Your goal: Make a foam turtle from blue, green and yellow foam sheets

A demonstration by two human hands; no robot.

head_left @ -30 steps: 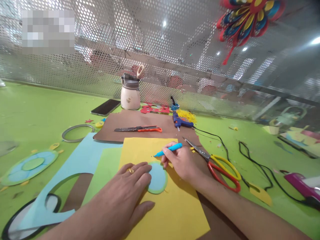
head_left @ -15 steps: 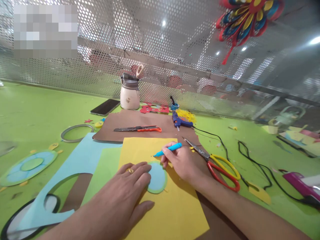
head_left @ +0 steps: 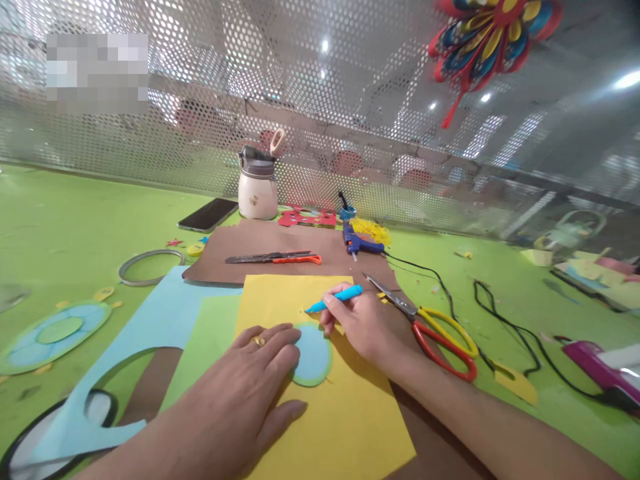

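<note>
My right hand (head_left: 356, 320) grips a blue marker pen (head_left: 334, 299) between thumb and fingers, its tip at the surface of a yellow sheet of paper (head_left: 350, 413). A small dark dot shows by the tip. Just below lies a paper oval (head_left: 314, 357), light blue with a green border. My left hand (head_left: 260, 380), a gold ring on one finger, lies flat with its fingertips on the oval's left edge and the rest over the yellow sheet. Under the yellow sheet, a green sheet (head_left: 210, 333) and a light blue sheet (head_left: 160, 313) with a round cut-out stick out leftward.
Scissors (head_left: 425, 320) with red and yellow handles lie right of my right hand. On brown card (head_left: 250, 237) rests a utility knife (head_left: 275, 258). Behind are a blue glue gun (head_left: 360, 241), a phone (head_left: 209, 214) and a white flask (head_left: 257, 193). A paper turtle (head_left: 57, 333) lies left.
The whole view has shifted slightly. Both hands, the marker pen and the oval keep nearly the same places on the yellow sheet.
</note>
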